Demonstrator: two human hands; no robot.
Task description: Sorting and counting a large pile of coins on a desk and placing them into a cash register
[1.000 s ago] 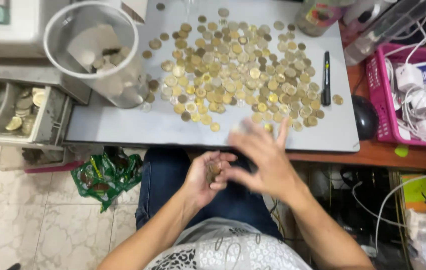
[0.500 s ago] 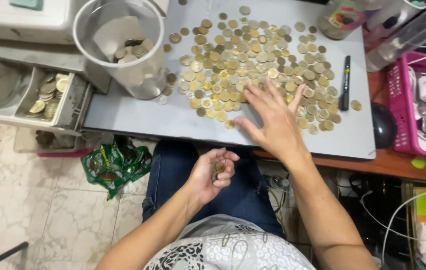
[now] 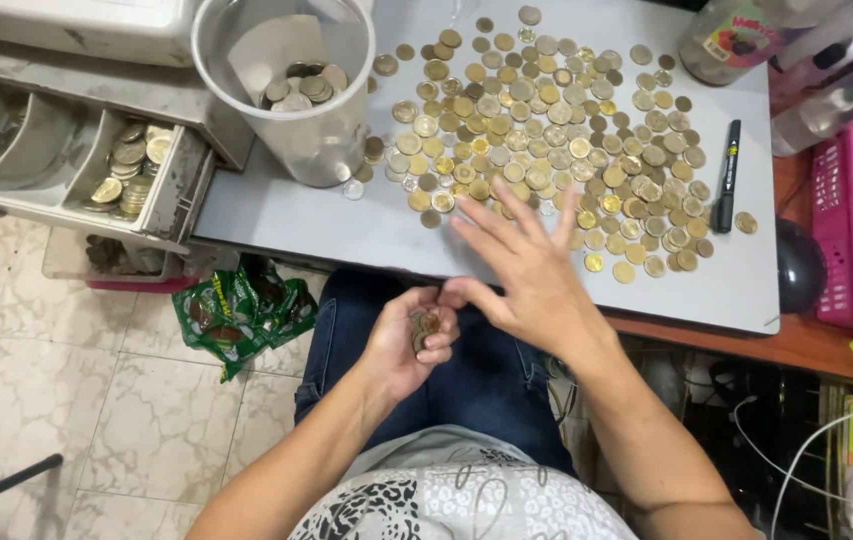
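A wide spread of gold and silver coins (image 3: 556, 140) lies on a grey board (image 3: 366, 225). My left hand (image 3: 411, 340) is cupped below the board's front edge, over my lap, curled around a small stack of coins (image 3: 426, 326). My right hand (image 3: 526, 275) has its fingers spread, palm down, at the board's edge. Its thumb reaches across to the stack in my left hand.
A clear plastic cup (image 3: 291, 90) with some coins stands at the board's left. An open cash drawer (image 3: 76, 165) with coins sits further left. A black marker (image 3: 724, 175), a pink basket (image 3: 851, 230) of cables, a black mouse (image 3: 799, 265) and a green bag (image 3: 241, 310) on the floor surround it.
My right hand went out onto the coins on the board and has now drawn back to the edge, meeting my left hand. The camera has tilted closer.
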